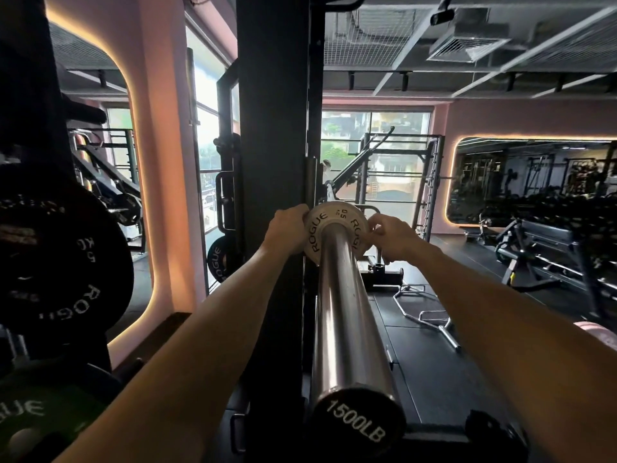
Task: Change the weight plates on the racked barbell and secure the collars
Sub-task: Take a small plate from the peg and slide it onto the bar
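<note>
At the centre of the head view, the barbell sleeve runs from its end cap at lower centre of the frame up and away to the rack upright; its long axis points away from the camera. 1 small white plate sits far along the sleeve, face toward the camera, bore on the sleeve axis. The left hand grips the plate's left edge with fingers curled; the right hand pinches its right edge. Both hands lie about equally near. Judged next move: slide the plate along the sleeve axis. No collar is identifiable on the sleeve.
</note>
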Available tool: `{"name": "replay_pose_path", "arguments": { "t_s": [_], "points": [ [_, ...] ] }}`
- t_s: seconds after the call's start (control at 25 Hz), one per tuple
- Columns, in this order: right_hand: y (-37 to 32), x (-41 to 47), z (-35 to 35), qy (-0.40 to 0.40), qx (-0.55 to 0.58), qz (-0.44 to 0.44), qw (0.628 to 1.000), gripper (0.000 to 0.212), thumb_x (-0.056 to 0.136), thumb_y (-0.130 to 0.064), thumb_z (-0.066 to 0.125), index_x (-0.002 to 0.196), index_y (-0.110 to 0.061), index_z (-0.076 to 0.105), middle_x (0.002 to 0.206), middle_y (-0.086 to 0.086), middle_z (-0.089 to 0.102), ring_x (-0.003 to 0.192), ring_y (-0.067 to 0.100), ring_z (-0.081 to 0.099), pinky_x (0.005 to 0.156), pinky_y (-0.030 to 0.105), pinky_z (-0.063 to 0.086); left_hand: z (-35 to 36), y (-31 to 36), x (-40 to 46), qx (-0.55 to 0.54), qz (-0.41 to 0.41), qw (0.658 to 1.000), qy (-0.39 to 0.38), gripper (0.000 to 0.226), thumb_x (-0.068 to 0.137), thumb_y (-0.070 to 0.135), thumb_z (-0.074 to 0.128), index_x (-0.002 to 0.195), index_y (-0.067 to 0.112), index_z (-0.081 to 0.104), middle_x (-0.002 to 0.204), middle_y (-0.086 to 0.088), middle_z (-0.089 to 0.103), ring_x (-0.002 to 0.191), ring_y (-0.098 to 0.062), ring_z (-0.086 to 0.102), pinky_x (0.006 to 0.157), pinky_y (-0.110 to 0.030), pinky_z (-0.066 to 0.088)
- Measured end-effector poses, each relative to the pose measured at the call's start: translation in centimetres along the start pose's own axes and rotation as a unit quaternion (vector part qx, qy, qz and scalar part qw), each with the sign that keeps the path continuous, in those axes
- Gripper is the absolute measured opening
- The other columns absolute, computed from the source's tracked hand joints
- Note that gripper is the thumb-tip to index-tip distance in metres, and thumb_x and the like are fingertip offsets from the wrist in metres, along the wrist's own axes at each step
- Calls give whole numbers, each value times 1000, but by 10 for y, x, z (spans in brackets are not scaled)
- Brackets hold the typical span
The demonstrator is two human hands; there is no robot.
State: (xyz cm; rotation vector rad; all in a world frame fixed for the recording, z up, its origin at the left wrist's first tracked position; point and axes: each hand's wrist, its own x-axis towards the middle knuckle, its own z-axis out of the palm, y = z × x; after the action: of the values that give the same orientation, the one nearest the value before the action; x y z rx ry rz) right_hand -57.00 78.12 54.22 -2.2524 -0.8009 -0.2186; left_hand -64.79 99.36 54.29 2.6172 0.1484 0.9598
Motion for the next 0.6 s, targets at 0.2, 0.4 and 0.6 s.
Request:
{"name": "replay_pose_path", "arguments": {
  "t_s": [0.2,0.4,0.6],
  "points": [
    [6,18,2,2,-1,3,1000,9,91,-25,61,91,-19,54,79,0,69,31,4,51,45,24,39,12,-7,14,3,-9,1000,-4,8,88,16,55,88,21,49,85,-1,56,76,-18,50,68,-30,36],
    [12,29,7,17,-5,4,1000,9,90,-27,61,85,-24,53,70,-5,65,32,-2,51,49,25,38,20,-9,25,7,-23,1000,-9,6,91,17,54,91,20,48,86,-1,55,72,-14,48,64,-26,35],
    [13,33,4,6,-9,2,1000,6,90,-22,61,91,-18,56,60,-8,60,32,-4,51,49,25,36,24,-12,32,0,-34,999,-27,8,88,18,57,90,22,50,91,-5,61,82,-21,57,67,-31,42]
  ]
}}
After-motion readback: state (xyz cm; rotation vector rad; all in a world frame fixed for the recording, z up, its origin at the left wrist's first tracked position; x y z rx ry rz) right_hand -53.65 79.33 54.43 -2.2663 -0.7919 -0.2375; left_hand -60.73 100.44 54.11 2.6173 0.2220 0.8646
